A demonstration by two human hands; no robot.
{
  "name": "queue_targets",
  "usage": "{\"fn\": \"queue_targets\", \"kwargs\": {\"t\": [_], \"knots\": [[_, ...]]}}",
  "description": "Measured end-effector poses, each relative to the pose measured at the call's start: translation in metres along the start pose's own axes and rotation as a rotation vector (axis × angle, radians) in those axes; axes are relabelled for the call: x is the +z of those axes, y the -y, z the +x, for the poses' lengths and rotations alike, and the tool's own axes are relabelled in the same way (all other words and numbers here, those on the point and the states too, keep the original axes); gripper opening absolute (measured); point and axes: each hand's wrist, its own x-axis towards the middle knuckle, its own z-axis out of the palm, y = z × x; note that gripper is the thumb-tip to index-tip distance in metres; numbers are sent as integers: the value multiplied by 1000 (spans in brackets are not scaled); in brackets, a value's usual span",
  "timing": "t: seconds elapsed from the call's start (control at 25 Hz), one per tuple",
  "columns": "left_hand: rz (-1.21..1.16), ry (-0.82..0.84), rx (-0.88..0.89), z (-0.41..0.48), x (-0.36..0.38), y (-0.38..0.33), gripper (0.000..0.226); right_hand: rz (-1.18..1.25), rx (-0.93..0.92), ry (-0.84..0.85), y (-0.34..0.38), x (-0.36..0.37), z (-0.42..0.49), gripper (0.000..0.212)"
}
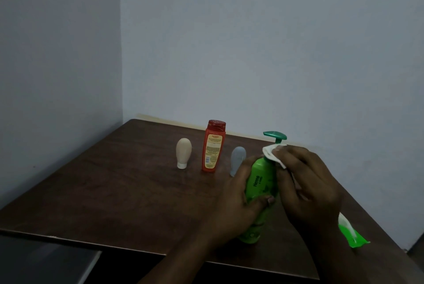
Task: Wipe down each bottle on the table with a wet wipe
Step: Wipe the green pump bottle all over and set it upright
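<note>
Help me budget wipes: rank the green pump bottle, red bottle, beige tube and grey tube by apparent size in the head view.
1. green pump bottle, though it is nearest the camera.
2. red bottle.
3. beige tube and grey tube: alike; the left hand hides part of the grey one.

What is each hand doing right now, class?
Left hand: grips the green pump bottle.
Right hand: pinches the white wet wipe against the bottle's neck.
</note>
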Motion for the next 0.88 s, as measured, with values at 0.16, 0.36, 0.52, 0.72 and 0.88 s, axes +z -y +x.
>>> {"fn": "queue_targets", "kwargs": {"t": [0.16, 0.36, 0.52, 0.72, 0.88], "knots": [[22, -24, -34, 0, -2, 4, 80, -5, 151, -20, -10, 3, 5, 24], [12, -18, -35, 1, -2, 5, 79, -31, 27, -4, 2, -2, 7, 24], [15, -6, -39, 1, -3, 5, 78, -64, 253, -55, -15, -9, 12, 18], [21, 2, -49, 0, -3, 9, 77, -92, 257, -86, -13, -28, 46, 17], [34, -28, -10, 0, -2, 10, 79, -211, 44, 181, 4, -11, 55, 22]]}}
